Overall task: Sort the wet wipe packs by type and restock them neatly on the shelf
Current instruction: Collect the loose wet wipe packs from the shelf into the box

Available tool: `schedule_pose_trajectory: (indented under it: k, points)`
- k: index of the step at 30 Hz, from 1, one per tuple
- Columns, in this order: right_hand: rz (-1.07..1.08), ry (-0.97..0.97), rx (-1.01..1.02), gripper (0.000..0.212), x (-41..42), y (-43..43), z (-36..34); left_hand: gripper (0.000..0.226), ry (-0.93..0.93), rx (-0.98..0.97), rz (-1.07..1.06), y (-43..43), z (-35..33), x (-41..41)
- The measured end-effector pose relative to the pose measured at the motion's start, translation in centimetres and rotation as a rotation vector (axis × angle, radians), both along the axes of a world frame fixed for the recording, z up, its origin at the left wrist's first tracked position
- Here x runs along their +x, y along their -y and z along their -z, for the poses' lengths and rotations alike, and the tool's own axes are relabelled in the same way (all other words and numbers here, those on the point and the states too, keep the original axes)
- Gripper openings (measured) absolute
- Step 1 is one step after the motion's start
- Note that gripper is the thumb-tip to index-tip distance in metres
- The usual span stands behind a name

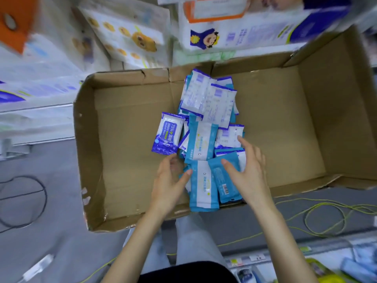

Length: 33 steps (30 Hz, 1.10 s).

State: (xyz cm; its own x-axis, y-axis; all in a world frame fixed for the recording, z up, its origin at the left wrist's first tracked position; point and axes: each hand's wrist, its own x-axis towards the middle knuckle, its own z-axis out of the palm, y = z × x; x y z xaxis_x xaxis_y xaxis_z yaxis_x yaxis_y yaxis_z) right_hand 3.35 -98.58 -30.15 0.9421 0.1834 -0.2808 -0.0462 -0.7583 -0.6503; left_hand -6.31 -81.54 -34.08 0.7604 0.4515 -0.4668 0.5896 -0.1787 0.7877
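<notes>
Packs [222, 137] are all in one mixed heap mid-frame, inside the open cardboard box [122, 139] on the floor [51, 242]. Nothing looks sorted and none are on the shelf [265, 256] at lower right, so I judge the task barely started.

Three types visible:
- one dark blue 75% alcohol wipe pack [167, 135], face up on the left edge of the heap
- teal packs [202, 139] with a white band, mostly at the near end, one flipped barcode-up
- white packs [206, 99] with purple trim, stacked on top at the far end

Both my hands are over the near end of the heap and grip nothing. Left hand [169, 182] is open, palm turned inward, thumb against the edge of a near teal pack, fingertips just below the alcohol pack's corner. Right hand [250, 170] is spread wide, fingers [241, 140] straight, lying across the teal packs, index tip reaching a white one.

Palms face each other across the teal cluster, probably to bracket it and scoop one type in a single go rather than picking singles. The teal ones are nearest and overlap, so that makes sense.

Risks: the film packs look slick and may fan out when squeezed. The flipped one needs turning over. A green cable [326, 213] loops across the floor between box and shelf, so mind it when carrying.
</notes>
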Motion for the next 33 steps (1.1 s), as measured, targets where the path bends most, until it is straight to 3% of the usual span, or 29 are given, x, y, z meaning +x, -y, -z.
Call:
schedule_pose_trajectory:
  k: [4,12,18,23,33]
  points:
    - [-0.143,-0.019,0.078,0.052,0.8,-6.0,-4.1,0.051,0.155,0.105,-0.037,-6.0,-5.6,-0.1]
    - [-0.284,0.025,0.296,0.058,-2.5,-23.5,-11.1,0.044,0.296,0.151,-0.272,-21.1,-13.0,-6.7]
    - [-0.277,0.031,0.392,0.045,-8.7,-37.8,-11.8,0.049,0.32,0.195,-0.219,-36.2,-15.1,-13.0]
    - [-0.277,-0.031,0.491,0.042,-12.6,-48.7,-14.6,0.035,0.354,0.26,-0.223,-48.7,-19.6,-16.3]
    - [-0.182,0.154,0.459,0.029,-8.0,-54.1,-19.9,0.023,0.457,0.206,-0.186,-57.0,-23.5,-11.1]
